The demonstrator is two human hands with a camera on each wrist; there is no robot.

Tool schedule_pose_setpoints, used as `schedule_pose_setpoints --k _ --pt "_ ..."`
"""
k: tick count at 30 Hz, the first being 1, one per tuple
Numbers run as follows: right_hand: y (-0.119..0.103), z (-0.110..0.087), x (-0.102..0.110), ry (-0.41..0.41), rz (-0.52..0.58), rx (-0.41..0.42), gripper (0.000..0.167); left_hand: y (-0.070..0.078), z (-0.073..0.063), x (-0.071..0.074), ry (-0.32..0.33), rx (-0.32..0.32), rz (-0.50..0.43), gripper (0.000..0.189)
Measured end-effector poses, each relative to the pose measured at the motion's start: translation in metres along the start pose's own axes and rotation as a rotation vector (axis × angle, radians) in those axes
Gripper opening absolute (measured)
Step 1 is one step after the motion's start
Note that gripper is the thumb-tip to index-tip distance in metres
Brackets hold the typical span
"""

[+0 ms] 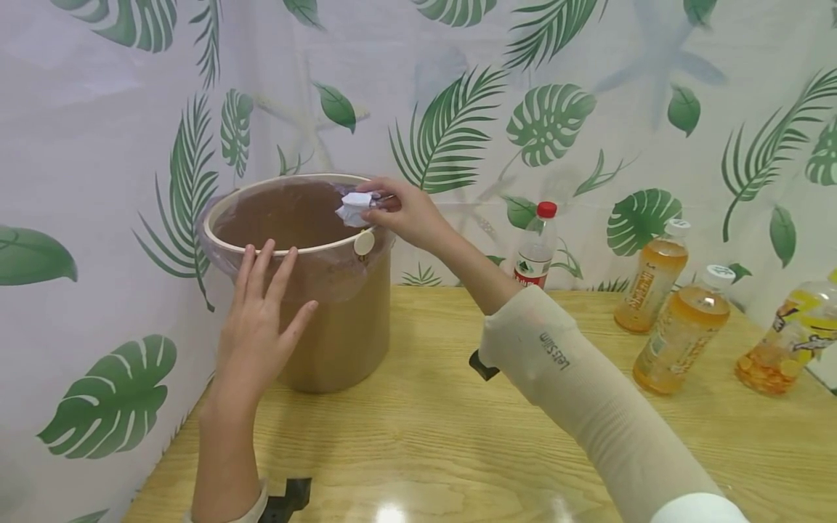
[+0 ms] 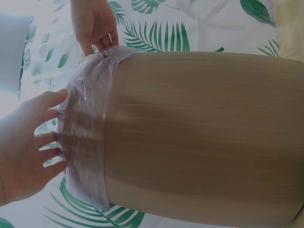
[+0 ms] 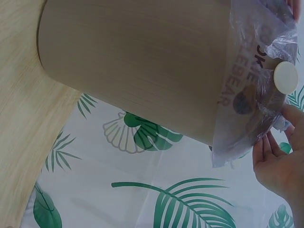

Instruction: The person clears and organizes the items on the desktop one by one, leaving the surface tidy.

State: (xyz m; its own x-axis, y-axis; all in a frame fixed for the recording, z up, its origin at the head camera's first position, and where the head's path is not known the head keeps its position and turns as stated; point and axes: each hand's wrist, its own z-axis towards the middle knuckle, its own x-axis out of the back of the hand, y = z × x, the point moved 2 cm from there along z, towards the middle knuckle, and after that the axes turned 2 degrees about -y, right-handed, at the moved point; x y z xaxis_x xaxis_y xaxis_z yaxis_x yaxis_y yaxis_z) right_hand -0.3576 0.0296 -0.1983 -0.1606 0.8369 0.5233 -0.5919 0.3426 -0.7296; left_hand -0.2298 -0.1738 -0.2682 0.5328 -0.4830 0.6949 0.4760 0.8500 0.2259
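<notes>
Wht paper [image 1: 354,208] btwn R fingers [image 1: 384,186].

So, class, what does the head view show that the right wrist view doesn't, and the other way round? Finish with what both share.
Only head view: four bottles, the right sleeve and the inside of the bin.

Only right wrist view: readable letters on the liner.

Both: bin, liner, knob, right hand, table, leafy cloth. The white paper is clear only from the head.
</notes>
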Motion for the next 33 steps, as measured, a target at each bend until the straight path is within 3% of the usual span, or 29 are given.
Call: schedule_pose_setpoints --k 17,33 --pt "0.001 0.0001 -0.001 0.0 0.018 0.017 0.035 -0.0003 0.0006 0.0006 -0.005 0.008 -0.008 0.067" --pt "0.0015 -0.002 -0.0007 -0.008 -0.048 0.011 0.038 -0.0005 0.0004 0.0001 0.003 0.001 -0.006 0.067"
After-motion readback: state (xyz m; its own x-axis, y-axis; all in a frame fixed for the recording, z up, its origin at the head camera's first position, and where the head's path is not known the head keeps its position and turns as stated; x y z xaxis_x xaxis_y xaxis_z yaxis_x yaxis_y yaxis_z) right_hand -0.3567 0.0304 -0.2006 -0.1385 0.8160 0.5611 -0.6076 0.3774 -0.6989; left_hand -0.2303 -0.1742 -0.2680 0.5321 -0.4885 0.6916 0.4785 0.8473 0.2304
